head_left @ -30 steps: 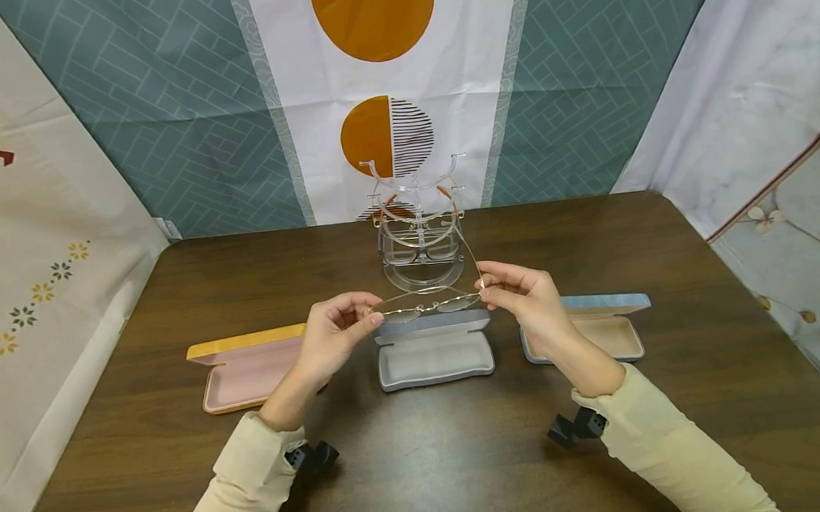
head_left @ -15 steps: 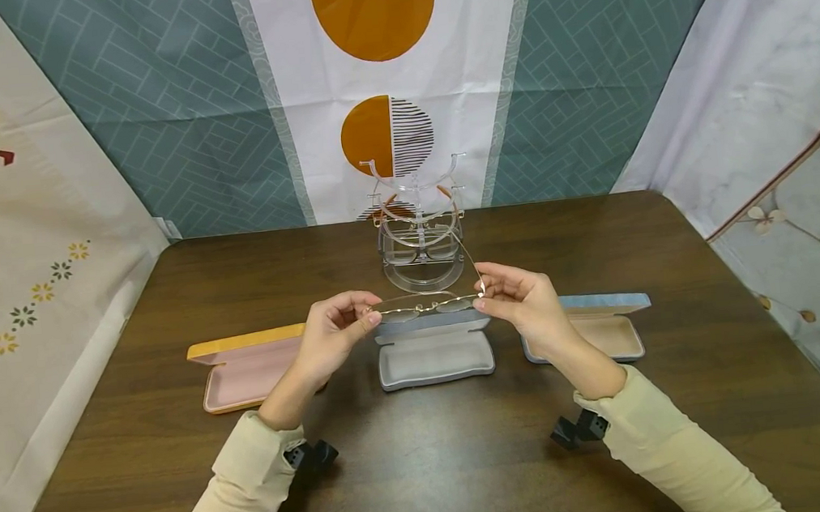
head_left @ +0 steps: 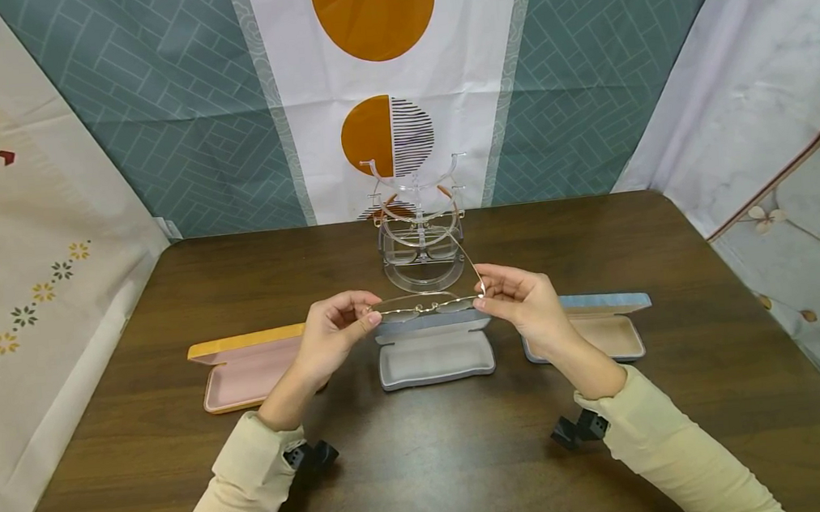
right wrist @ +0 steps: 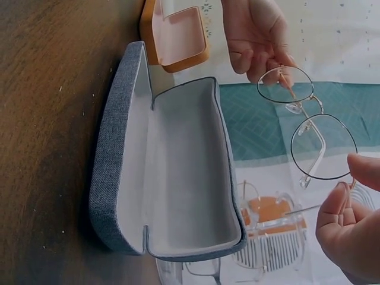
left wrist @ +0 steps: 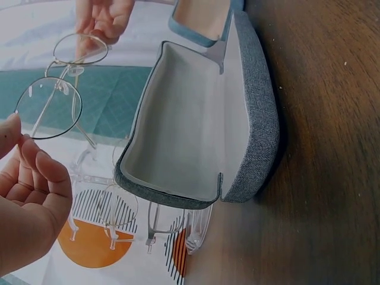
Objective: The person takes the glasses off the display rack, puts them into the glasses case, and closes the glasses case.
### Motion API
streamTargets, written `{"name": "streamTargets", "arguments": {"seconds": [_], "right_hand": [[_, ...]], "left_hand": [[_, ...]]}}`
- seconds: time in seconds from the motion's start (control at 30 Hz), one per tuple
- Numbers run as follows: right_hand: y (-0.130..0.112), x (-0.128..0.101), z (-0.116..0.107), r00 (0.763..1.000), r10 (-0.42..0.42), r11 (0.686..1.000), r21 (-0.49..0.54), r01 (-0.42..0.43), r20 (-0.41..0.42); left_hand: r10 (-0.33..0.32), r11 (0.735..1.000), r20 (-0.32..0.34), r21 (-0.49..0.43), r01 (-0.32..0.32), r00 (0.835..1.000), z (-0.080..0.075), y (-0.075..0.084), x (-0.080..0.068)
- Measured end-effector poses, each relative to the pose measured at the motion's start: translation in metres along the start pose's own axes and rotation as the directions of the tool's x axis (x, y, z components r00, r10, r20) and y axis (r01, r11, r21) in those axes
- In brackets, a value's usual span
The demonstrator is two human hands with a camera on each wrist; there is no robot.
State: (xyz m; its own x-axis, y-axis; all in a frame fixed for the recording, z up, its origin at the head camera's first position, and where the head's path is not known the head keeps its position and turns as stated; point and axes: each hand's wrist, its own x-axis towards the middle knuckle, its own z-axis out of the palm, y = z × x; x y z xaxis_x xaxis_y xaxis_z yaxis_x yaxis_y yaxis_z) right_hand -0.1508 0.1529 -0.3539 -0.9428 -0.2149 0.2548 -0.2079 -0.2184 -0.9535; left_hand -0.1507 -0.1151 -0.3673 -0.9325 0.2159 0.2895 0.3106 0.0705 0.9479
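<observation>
Glasses (head_left: 427,306) are held level above the table (head_left: 428,466), each end of the frame pinched by a grip: left hand (head_left: 334,332) at one hinge, right hand (head_left: 524,303) at the other. Fingers and thumb of both are closed on thin wire, none spread. One temple is swung out, rising away from the right grip; the left one looks folded behind the lenses, though this cannot be told for sure. The two-ended hold likely spares the lenses from smudging.

Directly beneath the grips a grey case (head_left: 436,354) lies open, lining up. A pink-lined case (head_left: 244,372) is noted outside the left grip, a blue case (head_left: 610,328) outside the right. Beyond the grips a clear stand (head_left: 420,231) carries more glasses. Nothing is seen between glasses and grey case.
</observation>
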Motion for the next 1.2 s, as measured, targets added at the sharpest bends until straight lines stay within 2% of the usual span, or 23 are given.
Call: {"name": "streamTargets", "arguments": {"seconds": [0.4,0.6,1.2], "right_hand": [[-0.0001,0.0002,-0.0019,0.999,0.008,0.999,-0.041,-0.006,0.047],[-0.0014,0.0006,-0.0031,0.998,0.028,0.998,-0.060,-0.024,0.061],[-0.0026,0.0022,-0.0083,0.985,0.095,0.991,-0.110,-0.079,0.143]], "left_hand": [[0.006,1.000,0.003,-0.011,-0.006,1.000,0.0000,-0.0007,-0.0001],[0.000,1.000,0.013,-0.018,0.000,1.000,0.0010,0.0038,-0.0001],[0.006,1.000,0.007,-0.022,-0.006,1.000,0.0002,-0.0027,0.0011]]}}
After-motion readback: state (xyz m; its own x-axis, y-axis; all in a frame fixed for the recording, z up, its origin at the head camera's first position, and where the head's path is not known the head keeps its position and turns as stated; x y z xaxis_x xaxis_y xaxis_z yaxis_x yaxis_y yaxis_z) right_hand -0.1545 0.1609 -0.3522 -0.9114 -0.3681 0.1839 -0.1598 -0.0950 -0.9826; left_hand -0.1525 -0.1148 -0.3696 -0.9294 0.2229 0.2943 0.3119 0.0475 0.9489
